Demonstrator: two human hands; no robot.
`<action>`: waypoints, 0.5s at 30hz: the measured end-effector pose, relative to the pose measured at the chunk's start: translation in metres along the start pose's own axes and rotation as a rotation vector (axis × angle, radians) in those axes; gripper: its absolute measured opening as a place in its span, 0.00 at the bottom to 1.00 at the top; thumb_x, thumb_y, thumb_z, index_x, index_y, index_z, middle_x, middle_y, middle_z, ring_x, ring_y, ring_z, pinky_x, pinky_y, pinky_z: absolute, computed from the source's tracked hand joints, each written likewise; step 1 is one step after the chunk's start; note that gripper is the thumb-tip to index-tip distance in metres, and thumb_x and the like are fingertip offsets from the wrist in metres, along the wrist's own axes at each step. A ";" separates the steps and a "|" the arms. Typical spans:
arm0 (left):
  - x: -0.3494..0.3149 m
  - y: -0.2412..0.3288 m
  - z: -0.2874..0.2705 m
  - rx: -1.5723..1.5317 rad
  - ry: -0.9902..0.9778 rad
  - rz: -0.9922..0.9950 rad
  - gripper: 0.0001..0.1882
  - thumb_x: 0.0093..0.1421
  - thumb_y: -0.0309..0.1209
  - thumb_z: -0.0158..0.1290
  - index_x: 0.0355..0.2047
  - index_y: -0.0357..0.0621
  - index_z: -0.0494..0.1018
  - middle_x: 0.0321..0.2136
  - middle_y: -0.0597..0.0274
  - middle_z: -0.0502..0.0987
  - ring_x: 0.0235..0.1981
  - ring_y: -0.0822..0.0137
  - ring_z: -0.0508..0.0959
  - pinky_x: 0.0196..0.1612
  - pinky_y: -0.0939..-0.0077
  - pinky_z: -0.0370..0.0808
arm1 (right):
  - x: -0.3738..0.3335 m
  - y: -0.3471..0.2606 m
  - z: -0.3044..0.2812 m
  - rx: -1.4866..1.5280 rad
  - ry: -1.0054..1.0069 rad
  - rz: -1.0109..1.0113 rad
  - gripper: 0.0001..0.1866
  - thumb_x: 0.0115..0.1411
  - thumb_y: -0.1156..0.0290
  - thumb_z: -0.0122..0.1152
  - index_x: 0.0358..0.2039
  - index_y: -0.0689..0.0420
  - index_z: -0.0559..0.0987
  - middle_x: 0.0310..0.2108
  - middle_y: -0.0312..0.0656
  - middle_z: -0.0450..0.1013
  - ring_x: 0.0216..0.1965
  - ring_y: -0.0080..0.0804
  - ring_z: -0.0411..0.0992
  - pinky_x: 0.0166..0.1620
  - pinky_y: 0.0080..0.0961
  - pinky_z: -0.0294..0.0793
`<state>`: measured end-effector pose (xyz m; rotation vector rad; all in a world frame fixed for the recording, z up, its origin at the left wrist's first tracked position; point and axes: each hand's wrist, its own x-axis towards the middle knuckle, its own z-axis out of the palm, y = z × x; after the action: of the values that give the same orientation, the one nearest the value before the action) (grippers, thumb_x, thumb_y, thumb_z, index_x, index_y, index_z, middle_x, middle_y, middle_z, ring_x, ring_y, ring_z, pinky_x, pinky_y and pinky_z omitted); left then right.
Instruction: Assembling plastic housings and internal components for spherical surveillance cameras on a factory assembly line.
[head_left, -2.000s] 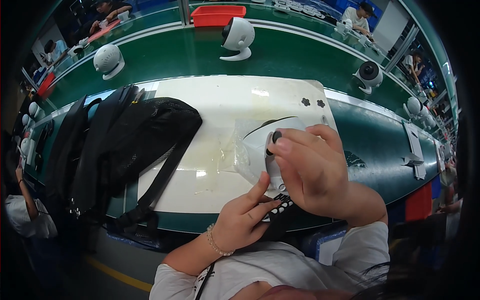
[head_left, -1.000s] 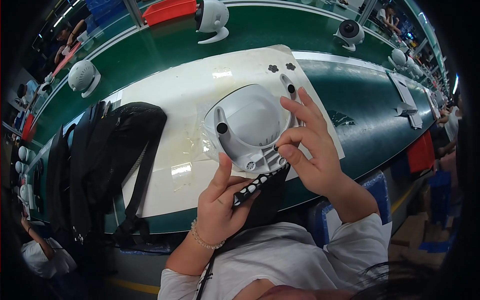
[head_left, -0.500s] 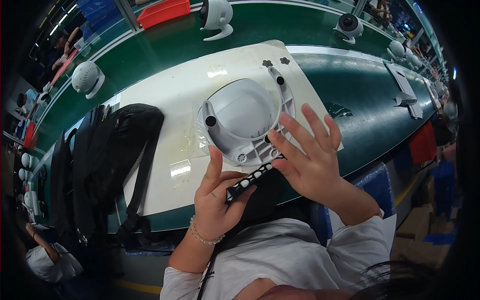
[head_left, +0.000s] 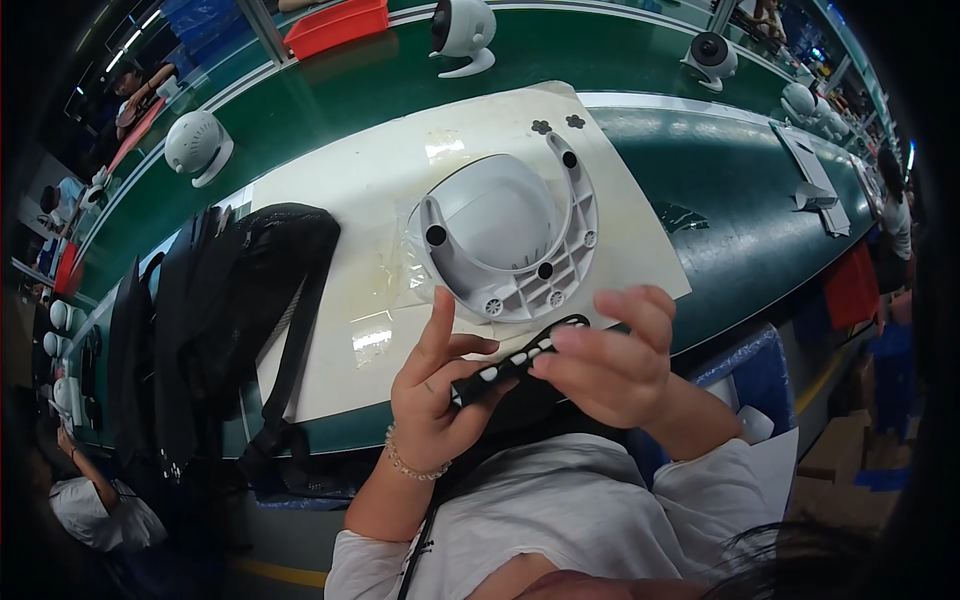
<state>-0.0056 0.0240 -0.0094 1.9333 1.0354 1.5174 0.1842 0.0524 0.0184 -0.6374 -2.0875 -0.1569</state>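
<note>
A white round fan base part [head_left: 505, 238] with a U-shaped bracket lies on the white mat [head_left: 350, 200], nobody touching it. Just below it, near the table's front edge, my left hand [head_left: 435, 395] and my right hand [head_left: 610, 360] both hold a narrow black strip [head_left: 515, 362] dotted with white pads. The left hand grips its lower end with the index finger raised; the right hand pinches the upper end.
A black bag with straps [head_left: 220, 310] lies at the mat's left. White fan units [head_left: 198, 145] [head_left: 462, 30] [head_left: 708, 55] stand on the green conveyor [head_left: 740, 190]. A red tray [head_left: 335, 22] sits at the back. Other people work at the far left.
My right hand has let go of the white base, which now lies flat on the mat. Both hands have drawn back toward me and closed on the black strip.
</note>
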 end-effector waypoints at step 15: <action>-0.001 -0.003 0.002 0.154 0.046 0.069 0.16 0.35 0.20 0.63 0.26 0.37 0.69 0.54 0.41 0.60 0.38 0.57 0.74 0.33 0.75 0.72 | 0.016 -0.009 0.009 0.431 -0.001 0.052 0.21 0.40 0.80 0.62 0.37 0.51 0.70 0.29 0.32 0.71 0.35 0.28 0.69 0.40 0.28 0.60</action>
<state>-0.0044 0.0253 -0.0127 2.0666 1.1466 1.5669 0.1654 0.0543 0.0274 -0.4259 -2.0152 0.3160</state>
